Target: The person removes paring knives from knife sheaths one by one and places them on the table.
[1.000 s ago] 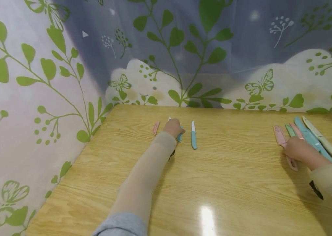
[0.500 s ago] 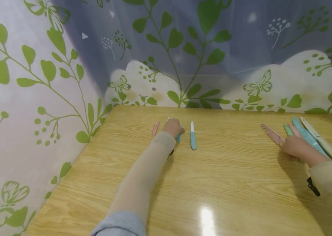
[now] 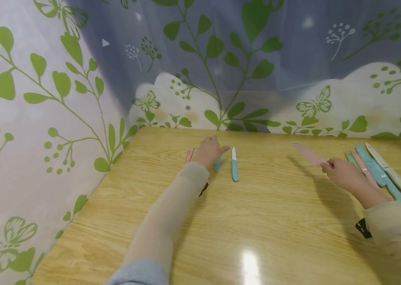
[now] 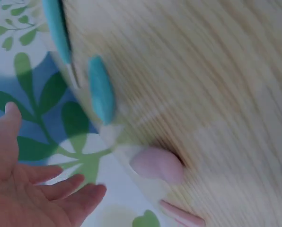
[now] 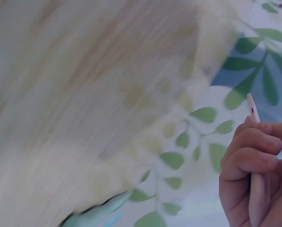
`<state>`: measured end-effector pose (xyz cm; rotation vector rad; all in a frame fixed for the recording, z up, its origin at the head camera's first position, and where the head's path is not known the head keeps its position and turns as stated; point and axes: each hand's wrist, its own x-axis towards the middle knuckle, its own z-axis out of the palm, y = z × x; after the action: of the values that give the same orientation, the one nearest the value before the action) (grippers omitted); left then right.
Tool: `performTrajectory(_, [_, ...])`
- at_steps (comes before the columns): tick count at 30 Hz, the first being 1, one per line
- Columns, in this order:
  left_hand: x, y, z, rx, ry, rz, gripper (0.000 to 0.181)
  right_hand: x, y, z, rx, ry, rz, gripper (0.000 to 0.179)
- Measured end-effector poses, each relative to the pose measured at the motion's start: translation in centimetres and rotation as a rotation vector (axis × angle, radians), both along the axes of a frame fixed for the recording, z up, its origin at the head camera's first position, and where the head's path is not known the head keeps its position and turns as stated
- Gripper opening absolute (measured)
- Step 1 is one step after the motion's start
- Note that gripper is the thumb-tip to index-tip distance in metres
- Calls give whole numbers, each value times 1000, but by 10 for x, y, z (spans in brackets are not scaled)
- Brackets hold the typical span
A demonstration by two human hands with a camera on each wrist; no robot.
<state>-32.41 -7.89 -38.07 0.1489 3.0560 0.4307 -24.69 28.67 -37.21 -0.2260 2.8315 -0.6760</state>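
Observation:
My right hand [image 3: 344, 174] grips a pink kitchen knife [image 3: 309, 154] by its handle, held over the table with the wide end pointing to the back left. In the right wrist view the fingers curl round the pink handle [image 5: 258, 201]. My left hand [image 3: 209, 152] is spread with nothing in it, palm and loose fingers showing in the left wrist view. Beneath and beside it lie a small teal sheath [image 4: 102, 92], a rounded pink piece [image 4: 157, 164] and a narrow pink sheath [image 3: 190, 154]. A small knife [image 3: 235, 170] with teal handle and white blade lies just right.
At the table's right lie a green piece [image 3: 352, 159], a slim pink one [image 3: 366, 168], a wide teal one [image 3: 373, 166] and a long cream knife [image 3: 390, 172], side by side. A leaf-patterned cloth [image 3: 250, 95] rises behind the wooden table [image 3: 268, 221].
My right hand has lifted the pink knife from beside the others and swung it left. The left hand, still at first, has now raised and spread its fingers.

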Motion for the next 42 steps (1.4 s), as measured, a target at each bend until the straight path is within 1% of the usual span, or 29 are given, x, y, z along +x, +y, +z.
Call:
performTrajectory(2, [0,3,-1,44,-20,-18,81,5,-12,5,-7,26,5,60])
performTrajectory(3, [0,5,-2,68,-24,-26,85,6,-17,6,-15,24,9,61])
performTrajectory(4, [0,7,-2,74,-26,-43,87,7,-21,6,-19,28,15,62])
performTrajectory(5, [1,9,-3,78,-28,-58,89,7,-26,5,-25,32,18,62])
performTrajectory(6, [2,11,-3,59,-17,-78,90,6,-29,4,-28,35,26,61])
performTrajectory(8, [4,16,-2,58,-2,-105,93,7,-37,3,-35,42,44,59])
performTrajectory(12, [15,25,2,59,16,-157,97,11,-52,3,-57,66,90,51])
performTrajectory(15, [24,30,5,91,-16,-211,97,15,-62,4,-81,73,124,45])
performTrajectory(17, [30,31,7,130,-49,-254,97,18,-68,4,-92,77,156,42])
performTrajectory(20, [37,32,9,185,-98,-334,96,21,-77,4,-85,66,206,41])
performTrajectory(22, [42,32,10,190,-116,-385,97,24,-82,4,-75,60,239,40])
performTrajectory(25, [49,34,8,143,-116,-431,97,28,-88,4,-71,43,265,40])
performTrajectory(28, [55,38,5,59,-91,-457,97,33,-92,4,-72,28,277,38])
performTrajectory(30, [60,42,2,-2,-71,-472,97,36,-93,4,-65,31,284,37])
performTrajectory(32, [64,46,1,-55,-54,-502,98,38,-94,4,-62,40,294,37])
performTrajectory(34, [68,50,0,-76,-56,-534,97,40,-95,4,-65,57,311,36])
performTrajectory(35, [70,51,-1,-77,-57,-555,96,41,-95,4,-68,65,320,37])
performTrajectory(37, [73,53,-1,-53,-81,-599,92,43,-96,5,-71,88,338,36])
performTrajectory(41, [74,55,-1,29,-149,-706,79,46,-96,7,-45,129,353,36])
performTrajectory(42, [75,56,-1,49,-170,-722,75,47,-95,7,-37,135,352,36])
